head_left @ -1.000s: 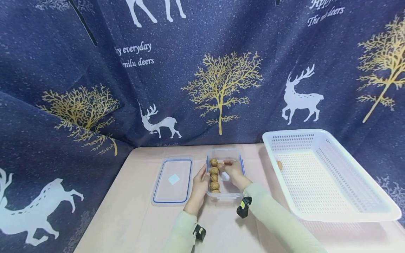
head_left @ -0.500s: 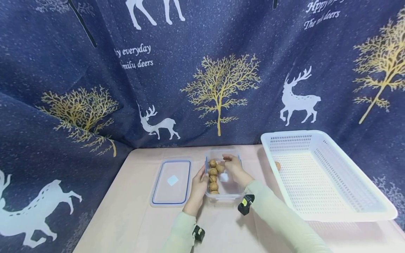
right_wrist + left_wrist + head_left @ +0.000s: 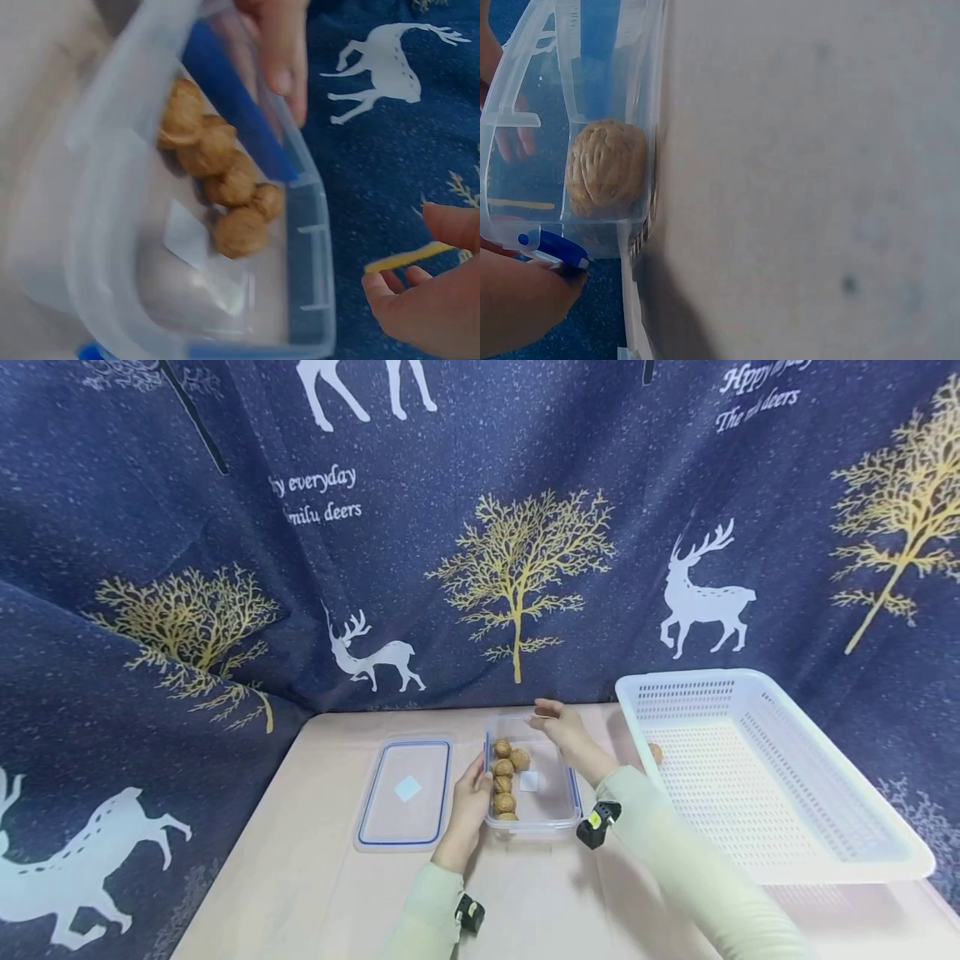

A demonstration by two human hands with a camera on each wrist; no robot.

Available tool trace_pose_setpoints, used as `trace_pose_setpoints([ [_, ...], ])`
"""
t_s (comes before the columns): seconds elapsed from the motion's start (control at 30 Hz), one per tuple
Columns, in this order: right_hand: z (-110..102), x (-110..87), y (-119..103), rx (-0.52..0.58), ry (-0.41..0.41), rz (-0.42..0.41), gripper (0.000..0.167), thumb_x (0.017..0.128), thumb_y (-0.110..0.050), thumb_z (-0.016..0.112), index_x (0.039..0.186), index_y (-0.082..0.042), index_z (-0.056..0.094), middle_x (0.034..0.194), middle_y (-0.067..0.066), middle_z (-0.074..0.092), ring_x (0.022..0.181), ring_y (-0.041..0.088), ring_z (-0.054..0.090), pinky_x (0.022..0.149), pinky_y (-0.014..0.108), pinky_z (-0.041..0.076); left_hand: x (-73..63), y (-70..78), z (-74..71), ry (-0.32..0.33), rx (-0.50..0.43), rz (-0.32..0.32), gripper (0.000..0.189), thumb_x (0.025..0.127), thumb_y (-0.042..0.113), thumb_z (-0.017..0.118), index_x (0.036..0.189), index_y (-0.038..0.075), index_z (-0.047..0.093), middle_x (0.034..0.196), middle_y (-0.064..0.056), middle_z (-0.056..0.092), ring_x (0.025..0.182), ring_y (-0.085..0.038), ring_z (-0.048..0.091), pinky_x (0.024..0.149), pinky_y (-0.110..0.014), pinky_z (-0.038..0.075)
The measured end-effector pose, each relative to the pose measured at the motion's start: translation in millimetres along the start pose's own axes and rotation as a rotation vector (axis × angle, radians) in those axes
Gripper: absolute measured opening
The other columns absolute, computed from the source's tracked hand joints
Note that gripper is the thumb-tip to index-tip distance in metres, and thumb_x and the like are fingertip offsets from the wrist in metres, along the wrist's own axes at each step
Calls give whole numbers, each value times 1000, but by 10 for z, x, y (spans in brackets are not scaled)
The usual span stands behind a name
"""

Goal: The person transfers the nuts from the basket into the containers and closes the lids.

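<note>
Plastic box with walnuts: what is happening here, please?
A person's left hand holds the plastic box by its left side. Six walnuts show inside, mostly along that side. The right hand, holding nothing, is near the box's far end. The lid lies to the left; the white basket holds one more walnut.

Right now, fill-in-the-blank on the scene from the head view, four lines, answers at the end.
1. The left hand touches the ____ side of the clear container.
2. The right hand holds ____, its fingers apart.
3. The lid on the table has a seal coloured ____.
4. The white basket shows just ____ visible walnut.

Missing words: left; nothing; blue; one.
</note>
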State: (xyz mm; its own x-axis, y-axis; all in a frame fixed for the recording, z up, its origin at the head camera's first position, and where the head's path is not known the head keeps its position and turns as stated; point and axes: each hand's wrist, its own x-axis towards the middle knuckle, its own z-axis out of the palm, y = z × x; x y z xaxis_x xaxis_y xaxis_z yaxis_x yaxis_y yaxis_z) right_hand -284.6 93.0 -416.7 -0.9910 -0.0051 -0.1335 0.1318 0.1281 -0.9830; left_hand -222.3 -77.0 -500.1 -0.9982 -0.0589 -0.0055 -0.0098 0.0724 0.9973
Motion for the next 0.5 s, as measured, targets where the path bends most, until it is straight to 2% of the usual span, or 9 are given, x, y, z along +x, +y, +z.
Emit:
trace_pose_setpoints([
  [0.07, -58, 1, -63, -24, 6, 4, 56, 92, -10, 62, 143, 0, 40, 141, 22, 46, 128, 36, 46, 111, 45, 37, -27, 47, -5, -3, 7, -4, 48, 98, 4, 44, 145, -1, 36, 149, -24, 34, 136, -41, 34, 113, -49, 30],
  [0.17, -157, 5, -143, -45, 10, 0, 58, 92, -14, 63, 144, -1, 40, 140, 21, 47, 129, 35, 46, 111, 44, 37, -23, 42, -10, -7, 12, -14, 48, 98, 4, 44, 146, -1, 35, 149, -24, 33, 136, -42, 34, 113, -49, 30],
  [0.27, -271, 11, -216, -31, 1, -9, 59, 93, -15, 63, 145, -1, 38, 141, 21, 46, 130, 34, 44, 113, 43, 35, -17, 36, -10, -8, 12, -16, 49, 98, 3, 44, 146, -1, 35, 149, -24, 33, 136, -42, 34, 113, -49, 30],
  [0.3, -310, 13, -239, -23, -1, -15, 59, 93, -14, 62, 145, -1, 38, 141, 21, 46, 131, 34, 44, 113, 42, 34, 12, -10, -6, -3, 7, -21, 49, 98, 4, 44, 146, 1, 36, 150, -23, 34, 136, -40, 34, 113, -48, 30],
  [0.5, -560, 54, -331, -11, 16, -57, 59, 93, -12, 62, 145, 2, 37, 143, 23, 43, 133, 34, 42, 114, 39, 34, 22, -7, -1, 5, 4, -21, 49, 98, 4, 45, 146, 3, 37, 148, -22, 36, 136, -39, 34, 113, -47, 30],
])
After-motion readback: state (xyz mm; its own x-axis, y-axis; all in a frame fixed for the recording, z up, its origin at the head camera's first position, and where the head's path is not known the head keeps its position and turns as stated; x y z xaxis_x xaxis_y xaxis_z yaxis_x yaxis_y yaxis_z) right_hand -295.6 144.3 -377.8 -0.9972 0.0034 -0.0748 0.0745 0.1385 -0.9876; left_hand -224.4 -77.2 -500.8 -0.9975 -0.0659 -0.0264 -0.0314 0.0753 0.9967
